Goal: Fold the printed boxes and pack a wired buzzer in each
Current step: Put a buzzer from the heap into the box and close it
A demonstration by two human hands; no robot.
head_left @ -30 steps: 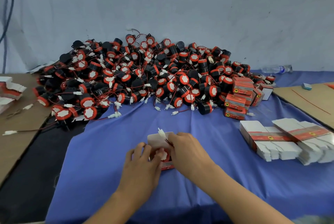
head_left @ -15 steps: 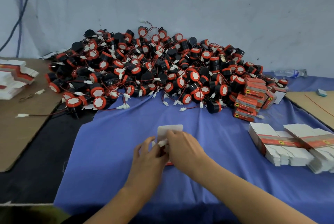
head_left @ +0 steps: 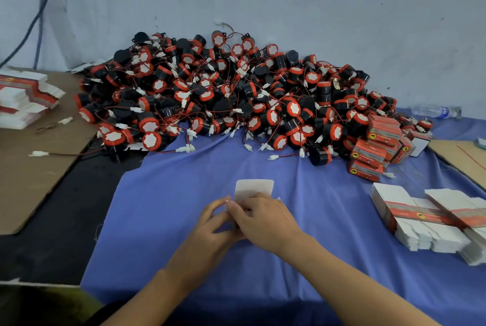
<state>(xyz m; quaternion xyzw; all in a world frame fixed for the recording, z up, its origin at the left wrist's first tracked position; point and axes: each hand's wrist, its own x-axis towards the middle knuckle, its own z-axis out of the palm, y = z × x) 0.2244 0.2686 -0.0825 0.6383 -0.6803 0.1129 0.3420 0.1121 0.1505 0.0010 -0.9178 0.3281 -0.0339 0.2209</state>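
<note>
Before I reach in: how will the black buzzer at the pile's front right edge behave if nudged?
The buzzer looks like a stubby rigid cylinder, so it would probably roll or tip. Thin red wires with white connectors lie around it; they look floppy and may snag.

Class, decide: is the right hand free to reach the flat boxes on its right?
Probably yes: only bare cloth separates the right hand from the flat boxes, but it grips the box.
</note>
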